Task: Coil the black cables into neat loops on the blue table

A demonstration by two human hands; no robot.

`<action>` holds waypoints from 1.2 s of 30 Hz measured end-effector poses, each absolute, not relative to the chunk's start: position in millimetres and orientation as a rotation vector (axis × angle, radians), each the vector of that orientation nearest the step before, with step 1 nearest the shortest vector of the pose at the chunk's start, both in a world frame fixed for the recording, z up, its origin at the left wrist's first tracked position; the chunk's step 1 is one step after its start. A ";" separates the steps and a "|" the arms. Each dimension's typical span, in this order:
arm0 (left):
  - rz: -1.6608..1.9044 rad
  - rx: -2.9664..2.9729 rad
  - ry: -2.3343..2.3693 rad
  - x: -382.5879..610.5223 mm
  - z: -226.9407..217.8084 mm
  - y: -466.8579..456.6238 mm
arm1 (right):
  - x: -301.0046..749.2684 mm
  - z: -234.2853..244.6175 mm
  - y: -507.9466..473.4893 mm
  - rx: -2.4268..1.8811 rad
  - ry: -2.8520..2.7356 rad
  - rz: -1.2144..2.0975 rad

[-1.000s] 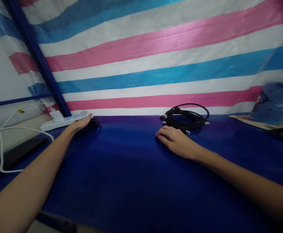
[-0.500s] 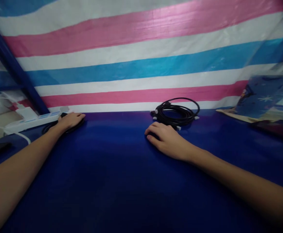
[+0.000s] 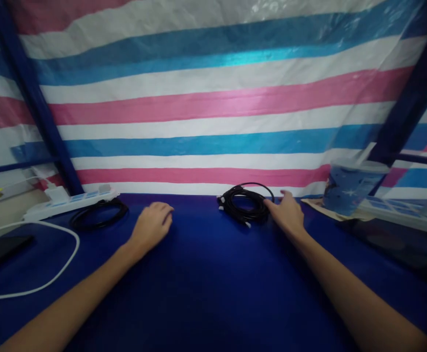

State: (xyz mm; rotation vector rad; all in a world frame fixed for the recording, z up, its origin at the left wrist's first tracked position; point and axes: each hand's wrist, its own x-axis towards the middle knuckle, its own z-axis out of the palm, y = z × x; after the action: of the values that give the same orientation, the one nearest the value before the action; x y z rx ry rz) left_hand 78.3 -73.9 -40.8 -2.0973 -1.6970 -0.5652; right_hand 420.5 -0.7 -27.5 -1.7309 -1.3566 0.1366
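My left hand rests palm down on the blue table, fingers loosely curled and holding nothing. A black cable loop lies on the table to its left, apart from it. My right hand lies flat with fingers stretched out, touching the right side of a coiled bundle of black cables near the back of the table.
A white power strip lies at the back left with a white cord looping over the table. A dark flat device sits at the far left. A blue cup and a dark tray stand at the right. A striped tarp hangs behind.
My left hand has left the black cable loop by the power strip and moved right toward the middle. My right hand has moved to the right side of the coiled bundle.
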 end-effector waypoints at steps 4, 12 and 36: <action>-0.535 -2.274 -1.544 101.9 -48.7 -79.9 | 421.7 -28.2 5.8 -1.591 -1.340 0.219; -1.177 -2.069 -1.618 164.3 -21.4 -77.6 | 353.6 1.9 -45.5 -0.802 -1.558 0.560; -1.564 -2.376 -2.363 183.8 -26.5 -67.6 | 316.0 -16.4 -69.6 -0.727 -1.758 0.883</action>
State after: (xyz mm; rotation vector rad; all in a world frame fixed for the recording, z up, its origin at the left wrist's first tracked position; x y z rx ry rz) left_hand 183.8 -67.6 -26.5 -2.3762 -2.3631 -1.5643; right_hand 316.0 -69.6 -16.4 -0.7269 -1.7580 0.8829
